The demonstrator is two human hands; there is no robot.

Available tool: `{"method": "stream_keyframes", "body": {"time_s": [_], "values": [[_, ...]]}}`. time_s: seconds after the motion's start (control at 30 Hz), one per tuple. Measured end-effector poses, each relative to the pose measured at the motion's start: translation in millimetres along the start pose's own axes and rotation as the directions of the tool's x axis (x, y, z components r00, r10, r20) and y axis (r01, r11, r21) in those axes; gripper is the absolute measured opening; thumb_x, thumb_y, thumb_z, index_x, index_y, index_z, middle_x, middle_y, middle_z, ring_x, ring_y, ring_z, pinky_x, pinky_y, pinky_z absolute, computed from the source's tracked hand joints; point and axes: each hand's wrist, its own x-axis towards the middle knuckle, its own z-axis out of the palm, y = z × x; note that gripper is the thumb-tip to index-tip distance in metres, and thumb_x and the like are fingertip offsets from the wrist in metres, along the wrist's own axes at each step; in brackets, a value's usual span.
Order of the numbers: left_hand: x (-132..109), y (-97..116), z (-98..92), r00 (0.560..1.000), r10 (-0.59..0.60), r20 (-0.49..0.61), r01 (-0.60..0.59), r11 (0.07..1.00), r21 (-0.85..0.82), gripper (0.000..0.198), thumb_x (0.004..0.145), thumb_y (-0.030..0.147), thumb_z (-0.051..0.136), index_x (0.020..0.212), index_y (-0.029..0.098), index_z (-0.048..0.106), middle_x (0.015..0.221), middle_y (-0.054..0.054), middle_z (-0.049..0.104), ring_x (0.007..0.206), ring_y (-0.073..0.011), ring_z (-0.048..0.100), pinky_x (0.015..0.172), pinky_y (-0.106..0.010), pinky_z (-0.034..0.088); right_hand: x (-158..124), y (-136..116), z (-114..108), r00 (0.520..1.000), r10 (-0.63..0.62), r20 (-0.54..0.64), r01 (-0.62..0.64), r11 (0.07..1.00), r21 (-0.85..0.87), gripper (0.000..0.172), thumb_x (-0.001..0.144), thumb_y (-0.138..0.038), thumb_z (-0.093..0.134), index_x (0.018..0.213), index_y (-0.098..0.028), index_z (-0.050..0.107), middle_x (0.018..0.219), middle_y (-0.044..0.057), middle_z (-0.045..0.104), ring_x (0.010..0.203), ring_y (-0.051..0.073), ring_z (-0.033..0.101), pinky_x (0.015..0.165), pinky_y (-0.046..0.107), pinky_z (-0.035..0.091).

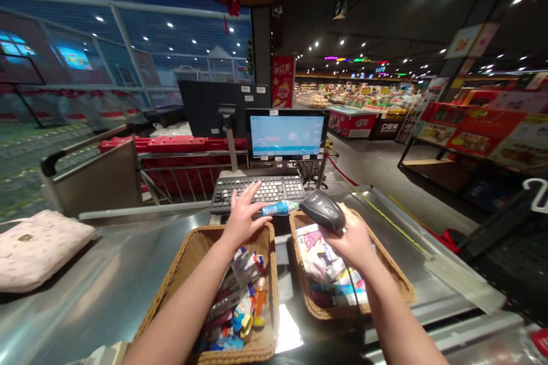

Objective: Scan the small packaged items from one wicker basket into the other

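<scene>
My left hand (245, 212) reaches over the front of the black keyboard (265, 189), some fingers stretched over the keys. Its thumb and forefinger pinch one end of a small blue bottle-like pack (277, 209) with a greenish tip. My right hand (353, 239) is wrapped round a black barcode scanner (323, 210), whose head points left toward the blue pack. The scanner's cord hangs down over the right wicker basket (299, 274), which holds colourful packets (319, 262). Under my left forearm, the left wicker basket (177, 259) contains several small packaged goods (244, 313).
A lit monitor (287, 134) stands behind the keyboard, with a second screen (214, 108) seen from its back. A pale pink bag (40, 248) lies on the metal counter (115, 274) at left. Shelves with red boxes (471, 120) stand at right.
</scene>
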Motion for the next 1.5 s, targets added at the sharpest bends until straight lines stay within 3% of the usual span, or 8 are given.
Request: {"method": "stream_keyframes", "body": {"time_s": [0.13,0.33,0.5,1.07,1.3,1.5], "values": [[1,-10,-11.1,0.999,-0.016,-0.05,0.016,1.0,0.013,0.023,0.084,0.04,0.064,0.102,0.027,0.072,0.155,-0.01,0.035,0.143,-0.031,0.031,0.115,-0.064,0.009,5,-15,10,0.999,-0.03,0.034,0.028,0.999,0.046,0.026,0.074,-0.024,0.062,0.099,-0.022,0.067,0.101,0.008,0.072,0.097,0.028,0.065,0.109,0.054,0.035],[10,-18,-31.0,0.991,-0.028,-0.128,0.032,0.999,0.027,0.023,0.085,0.039,0.063,0.104,0.028,0.071,0.156,-0.007,0.032,0.143,-0.0292,0.031,0.116,-0.062,0.008,5,-36,20,0.994,-0.066,0.089,0.058,0.994,0.092,0.042,0.073,-0.024,0.062,0.114,-0.023,0.064,0.122,0.01,0.066,0.117,0.032,0.059,0.112,0.056,0.03],[15,-22,-41.3,0.987,-0.032,-0.159,0.039,0.998,0.041,0.024,0.083,0.04,0.066,0.104,0.029,0.071,0.157,-0.007,0.031,0.142,-0.0314,0.032,0.115,-0.064,0.008,4,-42,26,0.986,-0.117,0.116,0.102,0.986,0.129,0.046,0.071,-0.019,0.062,0.117,-0.022,0.063,0.128,0.009,0.063,0.123,0.031,0.055,0.114,0.054,0.028],[6,-27,-47.0,0.979,-0.035,-0.202,0.051,0.996,0.076,0.022,0.084,0.038,0.064,0.101,0.026,0.071,0.155,-0.009,0.035,0.142,-0.0326,0.032,0.113,-0.066,0.009,1,-48,31,0.978,-0.149,0.149,0.127,0.981,0.148,0.05,0.068,-0.017,0.062,0.118,-0.023,0.061,0.125,0.009,0.064,0.125,0.032,0.053,0.112,0.054,0.031],[-4,-28,-45.4,0.977,-0.017,-0.212,0.045,0.991,0.129,0.023,0.083,0.04,0.066,0.1,0.025,0.071,0.153,-0.011,0.037,0.142,-0.0319,0.033,0.114,-0.065,0.009,-1,-49,36,0.976,-0.148,0.162,0.121,0.978,0.167,0.044,0.067,-0.017,0.061,0.111,-0.022,0.063,0.12,0.01,0.066,0.124,0.032,0.054,0.112,0.054,0.031],[-20,-32,-40.1,0.982,-0.052,-0.183,0.079,0.987,0.143,0.023,0.084,0.041,0.064,0.101,0.026,0.069,0.154,-0.009,0.037,0.142,-0.0316,0.032,0.114,-0.067,0.008,-3,-50,42,0.97,-0.173,0.17,0.136,0.969,0.207,0.047,0.066,-0.014,0.062,0.112,-0.021,0.063,0.116,0.01,0.067,0.121,0.03,0.055,0.106,0.05,0.041]]}}
